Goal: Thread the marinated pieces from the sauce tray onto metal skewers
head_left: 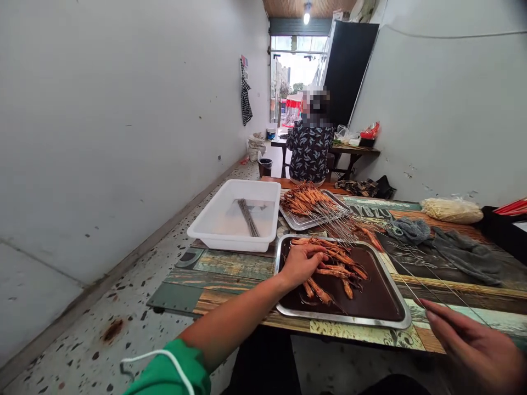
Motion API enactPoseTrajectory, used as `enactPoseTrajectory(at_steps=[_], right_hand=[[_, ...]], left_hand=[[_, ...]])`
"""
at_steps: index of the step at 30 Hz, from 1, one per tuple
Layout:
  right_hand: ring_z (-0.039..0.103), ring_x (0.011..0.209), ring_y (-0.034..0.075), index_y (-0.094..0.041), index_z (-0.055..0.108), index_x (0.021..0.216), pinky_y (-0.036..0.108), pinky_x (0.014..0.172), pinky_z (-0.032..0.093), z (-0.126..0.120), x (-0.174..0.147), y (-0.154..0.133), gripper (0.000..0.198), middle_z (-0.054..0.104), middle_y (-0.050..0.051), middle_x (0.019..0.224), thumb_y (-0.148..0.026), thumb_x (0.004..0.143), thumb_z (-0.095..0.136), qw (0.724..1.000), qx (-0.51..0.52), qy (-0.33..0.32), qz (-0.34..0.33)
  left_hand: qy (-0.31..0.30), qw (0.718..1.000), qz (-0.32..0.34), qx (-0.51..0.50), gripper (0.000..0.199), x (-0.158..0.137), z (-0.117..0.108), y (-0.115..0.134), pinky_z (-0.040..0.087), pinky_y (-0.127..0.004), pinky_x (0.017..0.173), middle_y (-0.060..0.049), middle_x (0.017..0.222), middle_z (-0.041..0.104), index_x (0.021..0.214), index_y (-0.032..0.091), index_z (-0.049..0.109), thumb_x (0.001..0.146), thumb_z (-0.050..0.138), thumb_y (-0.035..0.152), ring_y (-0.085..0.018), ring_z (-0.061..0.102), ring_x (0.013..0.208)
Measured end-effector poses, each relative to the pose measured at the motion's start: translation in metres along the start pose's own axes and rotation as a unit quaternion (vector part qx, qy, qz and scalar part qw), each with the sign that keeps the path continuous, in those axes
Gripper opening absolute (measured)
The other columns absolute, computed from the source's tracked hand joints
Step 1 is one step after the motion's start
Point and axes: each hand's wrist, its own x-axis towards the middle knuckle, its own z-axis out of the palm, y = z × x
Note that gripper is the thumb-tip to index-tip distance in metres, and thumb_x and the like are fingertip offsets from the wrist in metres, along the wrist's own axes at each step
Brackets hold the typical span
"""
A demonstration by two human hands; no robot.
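My left hand [303, 264] reaches into a metal tray [401, 307] of dark brown liquid. Its fingers are curled on a pile of long, thin, reddish-brown meat pieces [340, 255]; the fingertips are partly hidden among them. At the lower right, the thumb and fingers of my right hand [465, 334] pinch a thin metal skewer [408, 286]. The skewer points up and left, beyond the tray's right edge, toward one reddish-brown piece [371, 238]. Behind, a second metal tray [294, 221] bears a heap of similar pieces with several skewers sticking out to the right.
A white plastic tub [230, 241] with several loose skewers stands left of the trays. Grey cloth gloves [465, 255] and a bag of pale sticks [452, 210] lie on the right of the patterned table [230, 280]. A person [310, 148] sits ahead, back turned.
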Motion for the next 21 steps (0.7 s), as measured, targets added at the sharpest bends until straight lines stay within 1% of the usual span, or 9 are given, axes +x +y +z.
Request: enactPoseTrajectory(at_steps=[2, 4, 5, 6, 8, 10, 12, 17, 21], right_hand=[[0.069, 0.066, 0.023, -0.03, 0.074, 0.085, 0.026, 0.049, 0.051, 0.003, 0.031, -0.016, 0.02, 0.073, 0.004, 0.076, -0.035, 0.074, 0.058, 0.998, 0.032, -0.048, -0.009], [0.068, 0.067, 0.022, -0.022, 0.074, 0.088, 0.025, 0.051, 0.051, 0.013, 0.064, -0.032, 0.026, 0.073, 0.006, 0.076, -0.036, 0.076, 0.055, 0.997, 0.024, -0.075, -0.023], [0.067, 0.069, 0.021, -0.019, 0.072, 0.092, 0.026, 0.054, 0.051, 0.021, 0.08, -0.039, 0.031, 0.073, 0.006, 0.079, -0.037, 0.077, 0.052, 0.995, 0.009, -0.093, -0.035], [0.067, 0.065, 0.02, -0.015, 0.072, 0.091, 0.026, 0.051, 0.05, 0.031, 0.096, -0.044, 0.034, 0.072, 0.007, 0.074, -0.037, 0.078, 0.049, 0.995, 0.004, -0.089, -0.038], [0.063, 0.054, 0.017, -0.012, 0.069, 0.098, 0.025, 0.047, 0.047, 0.054, 0.126, -0.052, 0.04, 0.069, 0.004, 0.061, -0.037, 0.082, 0.043, 0.994, -0.007, -0.099, -0.045], [0.059, 0.051, 0.014, -0.011, 0.067, 0.101, 0.024, 0.046, 0.046, 0.077, 0.154, -0.057, 0.039, 0.066, 0.002, 0.058, -0.036, 0.085, 0.042, 0.992, -0.024, -0.113, -0.054], [0.06, 0.056, 0.013, -0.011, 0.064, 0.101, 0.025, 0.051, 0.047, 0.099, 0.177, -0.063, 0.034, 0.066, 0.001, 0.067, -0.034, 0.087, 0.043, 0.99, -0.047, -0.12, -0.058], [0.059, 0.085, 0.017, -0.016, 0.057, 0.107, 0.033, 0.07, 0.051, 0.138, 0.216, -0.078, 0.027, 0.059, 0.005, 0.106, -0.032, 0.086, 0.051, 0.979, -0.118, -0.14, -0.086], [0.057, 0.092, 0.017, -0.018, 0.054, 0.111, 0.038, 0.077, 0.049, 0.159, 0.225, -0.081, 0.028, 0.056, 0.007, 0.112, -0.03, 0.087, 0.05, 0.963, -0.196, -0.152, -0.108]], left_hand=[[0.0, 1.0, 0.002, 0.002, 0.018, 0.0, 0.001, 0.001, 0.045, -0.022, 0.048, -0.007, 0.077, 0.067, 0.086, 0.015, 0.065, 0.072, 0.057, 0.022, -0.013, 0.06, 0.058], [-0.002, 1.0, 0.002, 0.001, 0.018, -0.001, 0.002, 0.001, 0.046, -0.023, 0.049, -0.007, 0.077, 0.067, 0.086, 0.015, 0.065, 0.072, 0.056, 0.022, -0.013, 0.059, 0.058], [-0.004, 1.0, 0.003, 0.001, 0.019, -0.001, 0.002, 0.001, 0.046, -0.023, 0.05, -0.007, 0.077, 0.067, 0.086, 0.015, 0.065, 0.072, 0.055, 0.022, -0.013, 0.059, 0.058], [-0.005, 1.0, 0.003, 0.001, 0.019, -0.001, 0.002, 0.001, 0.046, -0.024, 0.05, -0.007, 0.077, 0.067, 0.086, 0.015, 0.066, 0.072, 0.055, 0.023, -0.013, 0.059, 0.058], [-0.007, 1.0, 0.006, 0.006, 0.02, 0.0, 0.001, -0.002, 0.046, -0.024, 0.05, -0.007, 0.077, 0.067, 0.087, 0.015, 0.066, 0.072, 0.055, 0.023, -0.013, 0.059, 0.059], [-0.006, 1.0, 0.009, 0.01, 0.021, 0.002, 0.001, -0.005, 0.046, -0.024, 0.05, -0.007, 0.078, 0.068, 0.087, 0.016, 0.066, 0.071, 0.055, 0.023, -0.014, 0.059, 0.059], [-0.006, 1.0, 0.01, 0.012, 0.021, 0.004, 0.0, -0.007, 0.046, -0.024, 0.05, -0.007, 0.077, 0.068, 0.087, 0.016, 0.066, 0.071, 0.054, 0.023, -0.014, 0.059, 0.058], [-0.008, 0.999, 0.019, 0.033, 0.025, 0.005, -0.001, -0.007, 0.046, -0.024, 0.05, -0.008, 0.079, 0.068, 0.088, 0.014, 0.067, 0.072, 0.051, 0.023, -0.014, 0.059, 0.058], [-0.009, 0.997, 0.032, 0.066, 0.027, 0.004, -0.001, -0.007, 0.049, -0.025, 0.054, -0.007, 0.08, 0.068, 0.091, 0.013, 0.067, 0.072, 0.05, 0.024, -0.013, 0.059, 0.06]])
